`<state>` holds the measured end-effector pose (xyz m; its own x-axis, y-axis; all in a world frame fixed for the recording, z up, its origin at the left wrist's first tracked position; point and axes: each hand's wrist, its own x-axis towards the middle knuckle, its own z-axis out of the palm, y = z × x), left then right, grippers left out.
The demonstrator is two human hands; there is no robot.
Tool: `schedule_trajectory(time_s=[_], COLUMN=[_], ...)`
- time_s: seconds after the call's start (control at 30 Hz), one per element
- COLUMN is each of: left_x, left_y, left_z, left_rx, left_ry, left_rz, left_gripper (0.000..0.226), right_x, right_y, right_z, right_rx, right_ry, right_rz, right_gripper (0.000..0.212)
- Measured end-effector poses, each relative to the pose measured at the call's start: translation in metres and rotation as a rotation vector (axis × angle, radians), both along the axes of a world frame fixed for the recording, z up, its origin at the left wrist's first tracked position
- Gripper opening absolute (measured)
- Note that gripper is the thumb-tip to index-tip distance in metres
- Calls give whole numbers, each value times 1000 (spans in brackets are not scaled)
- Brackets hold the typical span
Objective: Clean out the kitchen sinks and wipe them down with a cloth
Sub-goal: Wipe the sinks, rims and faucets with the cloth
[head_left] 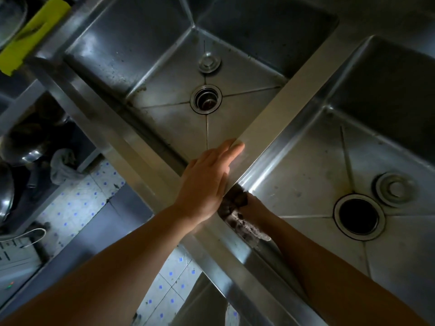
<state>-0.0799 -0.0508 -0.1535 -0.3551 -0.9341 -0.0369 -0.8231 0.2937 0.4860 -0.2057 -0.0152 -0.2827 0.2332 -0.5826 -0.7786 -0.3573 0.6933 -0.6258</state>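
I am leaning over two steel sinks, my bare forearms reaching in from the near edge. My left hand (207, 182) is resting flat on the divider (277, 109) between the basins, fingers straight and pressed together, fingertips lying on the strip's near end. My right hand (253, 205) is reaching down just past the front rim into the near corner of the right sink (306, 175); it is mostly hidden behind my left hand, so I cannot tell how its fingers are lying. A dirty grey cloth (240, 217) is bunching against that corner wall, right at my right wrist and touching it.

Farther out in the right sink, the open drain (359, 214) is showing as a dark hole, with its plug (394, 188) lying just beside it on the basin floor.

Across the divider, the left sink (164, 95) is showing grime specks on its walls and floor. Its drain (206, 99) is sitting at the centre, and a second plug (209, 61) is lying a little beyond it.

At the far left, a yellow-green sponge (33, 34) is lying on the counter (68, 29) beside the left sink.
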Motion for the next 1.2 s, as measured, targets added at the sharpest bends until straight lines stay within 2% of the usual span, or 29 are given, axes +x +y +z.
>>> schedule_trajectory(time_s=[0.1,0.23,0.37,0.43,0.53,0.73,0.8,0.9,0.97,1.03,1.13,1.2], left_x=[-1,-7,-17,-21,-24,-24,-24,-23,-25,-28,-37,-42], left_y=[0,0,7,14,18,15,16,16,18,19,18,17], left_z=[1,4,7,5,4,6,8,11,14,16,18,15], left_rx=[-16,-92,-231,-209,-168,-173,-179,-191,-178,-183,-192,-184], left_ry=[-7,-33,-135,-85,-15,-38,-54,-79,-106,-138,-119,-81], left_rz=[-3,-3,-17,-50,-26,-44,-50,-59,-48,-8,-27,-66], left_gripper=[49,46,49,55,56,54,54,54,56,58,58,57], right_x=[-14,-42,-63,-54,-32,-19,-20,-36,-58,-82,-102,-96], right_y=[9,12,26,32,29,22,29,51,71,89,101,96], right_z=[28,90,134,134,116,95,97,104,109,112,113,107], right_rx=[1,-91,-8,-3,-99,-54,-100,-167,-128,12,220,209], right_ry=[-134,-224,-307,-268,-77,-58,-16,39,39,-14,-32,-17], right_rz=[-50,118,88,87,162,215,278,262,259,253,199,209], right_gripper=[25,18,29,26,26,34,42,61,63,64,55,55])
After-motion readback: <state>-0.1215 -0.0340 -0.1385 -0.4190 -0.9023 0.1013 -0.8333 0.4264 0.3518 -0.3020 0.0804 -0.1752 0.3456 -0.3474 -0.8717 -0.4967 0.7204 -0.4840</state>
